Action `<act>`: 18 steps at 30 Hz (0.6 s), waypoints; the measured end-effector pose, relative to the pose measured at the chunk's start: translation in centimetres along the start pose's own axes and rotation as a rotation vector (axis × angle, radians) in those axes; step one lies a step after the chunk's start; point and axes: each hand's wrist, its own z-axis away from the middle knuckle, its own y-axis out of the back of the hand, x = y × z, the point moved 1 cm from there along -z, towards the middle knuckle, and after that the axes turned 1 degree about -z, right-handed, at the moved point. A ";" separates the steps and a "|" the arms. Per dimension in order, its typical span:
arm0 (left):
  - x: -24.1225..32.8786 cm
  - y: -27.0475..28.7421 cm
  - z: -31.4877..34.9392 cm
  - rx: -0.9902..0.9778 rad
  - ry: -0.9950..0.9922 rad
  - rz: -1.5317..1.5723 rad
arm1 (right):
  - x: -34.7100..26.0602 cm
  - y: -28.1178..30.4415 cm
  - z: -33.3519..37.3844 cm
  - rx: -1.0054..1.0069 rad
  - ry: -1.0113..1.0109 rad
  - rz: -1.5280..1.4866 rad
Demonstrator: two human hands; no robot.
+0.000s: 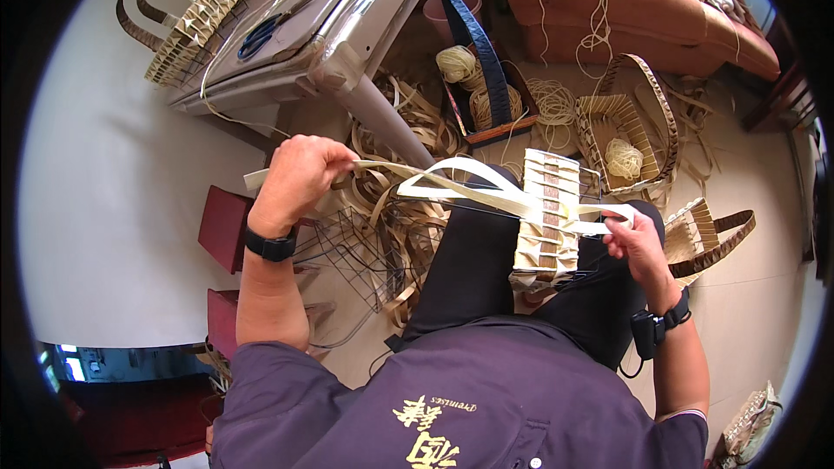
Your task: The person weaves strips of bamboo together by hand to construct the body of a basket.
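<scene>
Across my lap rests a small basket, a dark wire frame partly covered with cream and brown weaving. Long cream weaving strips run through it and loop out on both sides. My left hand, well out to the left, pinches the end of one strip and holds it nearly taut. On the basket's right, my right hand is closed on a looped part of the strip, thumb against fingers. The wire frame's left part shows bare beneath the strips.
Scissors lie on the table at upper left, near a handled basket. Loose strips heap on the floor beneath. A blue-handled basket holds cord balls. Two more baskets stand right, below a reddish sofa.
</scene>
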 end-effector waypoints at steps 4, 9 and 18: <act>0.0 -2.7 0.0 -0.259 0.026 0.040 | -1.0 -1.2 0.4 -0.259 0.000 -0.014; 2.1 -8.2 -0.4 -0.387 -0.087 -0.005 | -3.3 2.7 1.3 -0.064 -0.067 0.098; 9.3 -16.9 -2.0 -0.342 -0.176 0.171 | -2.4 4.3 2.3 0.380 -0.005 0.204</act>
